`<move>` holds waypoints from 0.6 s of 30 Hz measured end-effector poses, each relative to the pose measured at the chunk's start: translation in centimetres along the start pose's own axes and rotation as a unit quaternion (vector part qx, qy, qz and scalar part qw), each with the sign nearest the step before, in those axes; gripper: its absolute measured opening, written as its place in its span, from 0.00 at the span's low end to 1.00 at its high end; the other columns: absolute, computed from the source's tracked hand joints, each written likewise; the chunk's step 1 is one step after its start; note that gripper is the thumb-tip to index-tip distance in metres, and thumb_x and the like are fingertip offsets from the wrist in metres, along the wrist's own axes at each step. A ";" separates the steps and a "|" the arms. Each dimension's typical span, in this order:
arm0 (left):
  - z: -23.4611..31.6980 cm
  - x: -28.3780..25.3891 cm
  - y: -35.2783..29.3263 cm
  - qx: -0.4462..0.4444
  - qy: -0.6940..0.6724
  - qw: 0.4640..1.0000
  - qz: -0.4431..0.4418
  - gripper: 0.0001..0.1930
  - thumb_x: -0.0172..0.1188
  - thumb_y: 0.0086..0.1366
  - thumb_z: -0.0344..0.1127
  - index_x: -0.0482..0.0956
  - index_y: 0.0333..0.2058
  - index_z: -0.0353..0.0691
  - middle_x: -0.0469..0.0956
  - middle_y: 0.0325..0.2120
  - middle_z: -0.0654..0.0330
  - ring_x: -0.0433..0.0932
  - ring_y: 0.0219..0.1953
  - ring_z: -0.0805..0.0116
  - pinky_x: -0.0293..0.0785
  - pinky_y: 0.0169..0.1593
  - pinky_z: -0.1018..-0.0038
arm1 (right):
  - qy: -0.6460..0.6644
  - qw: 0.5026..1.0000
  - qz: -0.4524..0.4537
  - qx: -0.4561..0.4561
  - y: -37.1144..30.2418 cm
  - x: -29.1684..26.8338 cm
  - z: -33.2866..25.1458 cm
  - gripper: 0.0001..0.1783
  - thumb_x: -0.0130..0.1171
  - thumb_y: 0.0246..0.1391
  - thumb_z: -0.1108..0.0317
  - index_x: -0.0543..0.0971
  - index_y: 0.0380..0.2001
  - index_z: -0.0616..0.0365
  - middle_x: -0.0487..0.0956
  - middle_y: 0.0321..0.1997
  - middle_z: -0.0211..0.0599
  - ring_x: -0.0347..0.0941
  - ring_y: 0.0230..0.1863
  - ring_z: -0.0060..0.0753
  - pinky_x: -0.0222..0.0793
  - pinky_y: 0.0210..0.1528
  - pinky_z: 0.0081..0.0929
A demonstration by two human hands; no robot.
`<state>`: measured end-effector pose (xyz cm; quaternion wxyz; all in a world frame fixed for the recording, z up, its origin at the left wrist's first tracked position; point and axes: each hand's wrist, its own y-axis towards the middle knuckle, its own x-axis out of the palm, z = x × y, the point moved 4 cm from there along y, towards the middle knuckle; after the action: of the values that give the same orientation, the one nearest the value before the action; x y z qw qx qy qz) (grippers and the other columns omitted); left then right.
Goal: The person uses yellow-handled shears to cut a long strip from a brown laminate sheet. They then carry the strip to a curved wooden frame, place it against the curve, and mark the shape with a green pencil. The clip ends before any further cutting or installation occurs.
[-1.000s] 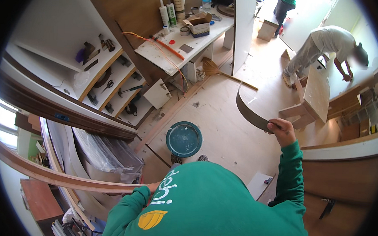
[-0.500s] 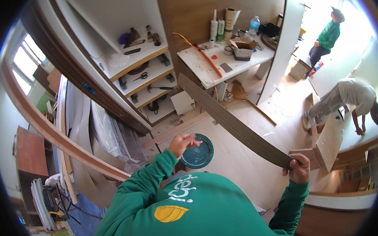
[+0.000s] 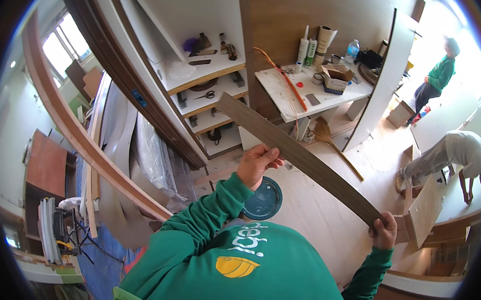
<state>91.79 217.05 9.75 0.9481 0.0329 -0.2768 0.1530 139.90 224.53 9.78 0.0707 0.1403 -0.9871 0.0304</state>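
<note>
A long, thin brown-grey wood-grain strip (image 3: 309, 166) slants in front of me, its far end up at the left before the shelves. My right hand (image 3: 385, 231) is closed round its near right end, thumb on the upper face. Along the strip's near edge, left of its middle, my left hand (image 3: 258, 164) pinches it, with the thumb on top; the other fingers are partly hidden. Below my left hand stands a round dark green bucket lid or tub (image 3: 262, 199) on the floor.
Open shelves (image 3: 201, 76) hold scissors and hand tools. A white worktable (image 3: 272, 90) carries tubes, a box and a bottle; a broom (image 3: 340, 149) lies beside it. A bent wooden trim (image 3: 90, 149) arcs at left. One person (image 3: 460, 151) bends over boards; another (image 3: 441, 73) stands beyond.
My left hand has risen from above the round lid to take hold of the strip's edge. My right hand keeps its grip on the end. The view has shifted left.
</note>
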 end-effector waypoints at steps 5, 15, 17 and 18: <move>0.3 -2.8 -0.2 0.003 -0.053 0.995 0.083 0.03 0.63 0.73 0.35 0.81 0.38 0.46 0.85 0.35 0.63 0.84 0.38 0.69 0.77 0.44 0.71 | -0.022 0.998 0.045 -0.044 2.0 0.0 0.2 0.12 0.66 0.62 0.71 0.74 0.45 0.56 0.76 0.32 0.30 0.69 0.23 0.22 0.64 0.22 0.20; 1.8 -10.2 -1.6 0.037 -0.122 0.977 0.171 0.04 0.58 0.76 0.37 0.78 0.40 0.45 0.84 0.35 0.62 0.83 0.40 0.66 0.76 0.45 0.69 | 0.058 0.993 0.042 -0.092 8.9 6.1 1.4 0.15 0.60 0.65 0.71 0.75 0.54 0.58 0.79 0.39 0.38 0.74 0.30 0.29 0.73 0.35 0.29; 2.1 -12.3 -1.5 0.045 -0.132 0.966 0.218 0.06 0.57 0.76 0.38 0.77 0.40 0.45 0.84 0.36 0.61 0.83 0.41 0.64 0.77 0.46 0.68 | 0.042 0.994 -0.003 -0.100 10.8 8.5 1.2 0.14 0.61 0.65 0.71 0.75 0.53 0.58 0.79 0.40 0.38 0.76 0.31 0.30 0.75 0.37 0.29; 2.2 -13.4 -1.4 0.048 -0.135 0.960 0.241 0.06 0.57 0.76 0.39 0.76 0.41 0.44 0.83 0.37 0.60 0.83 0.42 0.64 0.77 0.47 0.67 | 0.039 0.993 -0.021 -0.106 11.7 9.7 1.0 0.14 0.61 0.65 0.71 0.76 0.52 0.59 0.79 0.40 0.38 0.77 0.32 0.30 0.76 0.37 0.29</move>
<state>80.35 211.74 4.52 0.8345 0.0312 -0.3941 0.3839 127.22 232.96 9.71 0.1238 0.1517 -0.9781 -0.0708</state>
